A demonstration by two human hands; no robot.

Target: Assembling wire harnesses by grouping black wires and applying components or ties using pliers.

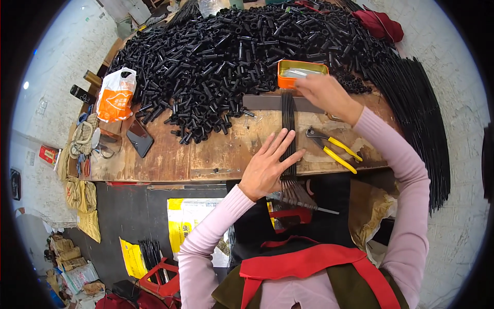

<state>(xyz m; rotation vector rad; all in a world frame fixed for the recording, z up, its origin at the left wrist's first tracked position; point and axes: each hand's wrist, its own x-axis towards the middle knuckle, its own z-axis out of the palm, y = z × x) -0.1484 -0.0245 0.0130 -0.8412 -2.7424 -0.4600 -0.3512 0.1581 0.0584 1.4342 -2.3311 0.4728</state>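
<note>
My left hand (pixel 266 166) lies flat with its fingers spread across a row of thin black rods (pixel 288 114). The rods lie side by side on the wooden table, and their near ends stick out past its front edge toward my lap. My right hand (pixel 325 93) is over the front rim of an orange tin (pixel 283 82), above the rods' far ends. Its thumb and fingertips are pinched together; whatever they hold is too small to make out. Inside the tin lie thin pale strips (pixel 297 72). Yellow-handled cutting pliers (pixel 335 149) rest to the right of the rods.
A large heap of black tubular parts (pixel 221 62) covers the far table. Many long black rods (pixel 411 103) hang over its right side. To the left are an orange-and-white plastic bag (pixel 116 99) and a phone (pixel 139 138). A red stool (pixel 163 280) stands below.
</note>
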